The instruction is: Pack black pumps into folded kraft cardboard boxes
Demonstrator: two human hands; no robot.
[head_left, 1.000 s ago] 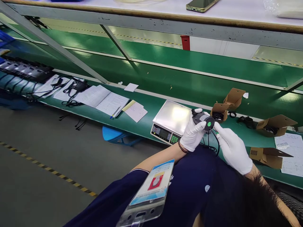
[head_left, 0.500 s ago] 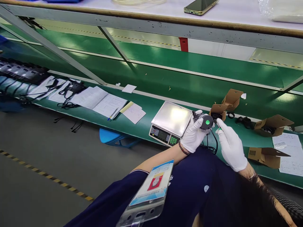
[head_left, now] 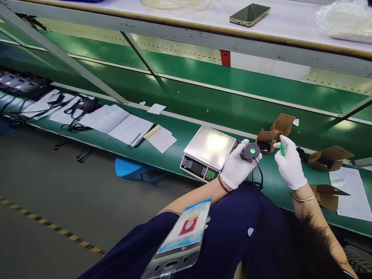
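In the head view my gloved left hand (head_left: pixel 236 166) is closed around a round black device (head_left: pixel 247 152) with a bright green dot on its face. A black cable (head_left: pixel 259 173) hangs from that device down toward my lap. My gloved right hand (head_left: pixel 290 164), off to the right, pinches a small tool with a green handle (head_left: pixel 282 149); its tip is too small to make out. Beside my left hand sits a weighing scale (head_left: pixel 209 146) with a shiny metal pan. An open cardboard box (head_left: pixel 266 136) holding black parts stands behind and between the hands.
More open cardboard boxes (head_left: pixel 334 155) and a written sheet (head_left: pixel 351 193) lie at the right. Left of the scale are notepapers (head_left: pixel 161 139), an open notebook (head_left: pixel 128 126) and black cabled adapters (head_left: pixel 84 105). A shelf above carries a phone (head_left: pixel 250 14). A blue stool (head_left: pixel 133 169) stands below.
My right hand has moved up and away from the black device, turning so the green-handled tool points upward. My left hand keeps its hold on the device, nearly in place.
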